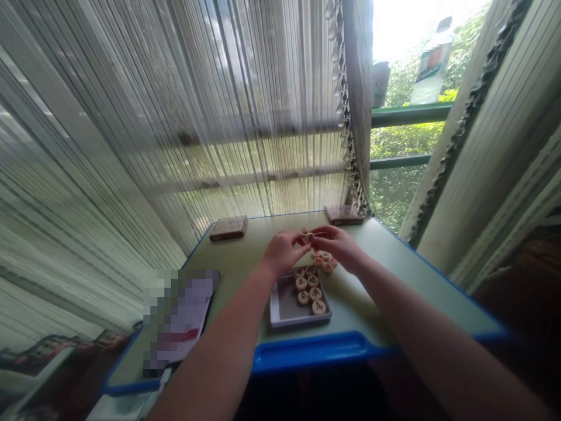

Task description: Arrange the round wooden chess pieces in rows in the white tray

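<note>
Over the middle of the table my left hand (286, 250) and my right hand (333, 241) meet at the fingertips. Pinched between them is a round, pale xiangqi piece (309, 237) with a dark mark. Another piece (304, 231) shows just behind it, partly hidden by the fingers. Below the hands lies a shallow open box (284, 301), with several black-marked xiangqi pieces (315, 293) in rows along its right side. Several red-marked pieces (325, 261) lie in a cluster on the table under my right hand, which partly covers them.
A wooden box (228, 228) lies at the table's far left corner, and another (344, 214) at the far right. A tablet-like device (188, 316), partly blurred out, rests at the left with a cable. The table (421, 292) has a blue edge; sheer curtains (263, 88) hang behind.
</note>
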The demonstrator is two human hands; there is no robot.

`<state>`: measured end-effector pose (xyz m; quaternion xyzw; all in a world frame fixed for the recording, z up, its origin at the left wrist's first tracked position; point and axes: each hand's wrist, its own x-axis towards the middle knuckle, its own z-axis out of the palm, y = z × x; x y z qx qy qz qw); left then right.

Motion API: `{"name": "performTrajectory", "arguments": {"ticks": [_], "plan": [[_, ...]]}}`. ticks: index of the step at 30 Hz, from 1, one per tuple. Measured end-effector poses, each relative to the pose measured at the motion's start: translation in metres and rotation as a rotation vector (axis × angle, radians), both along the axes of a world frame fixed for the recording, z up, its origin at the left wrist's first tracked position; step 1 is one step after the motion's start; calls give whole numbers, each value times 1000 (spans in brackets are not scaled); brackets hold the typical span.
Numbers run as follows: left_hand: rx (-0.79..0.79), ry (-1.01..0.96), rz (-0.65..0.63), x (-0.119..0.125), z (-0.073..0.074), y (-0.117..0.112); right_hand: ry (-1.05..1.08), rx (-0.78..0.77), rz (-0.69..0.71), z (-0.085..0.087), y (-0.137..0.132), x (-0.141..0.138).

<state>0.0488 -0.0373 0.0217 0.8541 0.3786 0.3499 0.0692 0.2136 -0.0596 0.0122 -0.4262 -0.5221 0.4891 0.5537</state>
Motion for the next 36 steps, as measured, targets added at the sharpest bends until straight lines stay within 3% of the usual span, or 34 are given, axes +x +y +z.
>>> {"name": "performTrajectory", "arguments": {"ticks": [9, 15, 18, 22, 25, 27, 31, 36], "plan": [[73, -26, -21, -2, 6, -3, -59, 69, 61, 5, -5, 2], [62, -23, -17, -2, 10, -4, -490, 480, -152, -1, -4, 3], [32, -46, -24, -1, 9, -4, -579, 592, -198, -5, -2, 4], [-21, -60, -57, 0, 6, -1, -575, 608, -175, -10, 2, 7], [-65, -38, -127, -2, 12, -5, -542, 625, -150, -9, 2, 8], [-103, 1, -226, -7, 20, -14, -519, 629, -107, -3, -3, 6], [-190, -94, -235, -29, 29, -41, -465, 611, -85, 8, -31, -6], [-254, -228, -111, -49, 5, -62, -542, 563, -73, -8, -73, -13]]}}
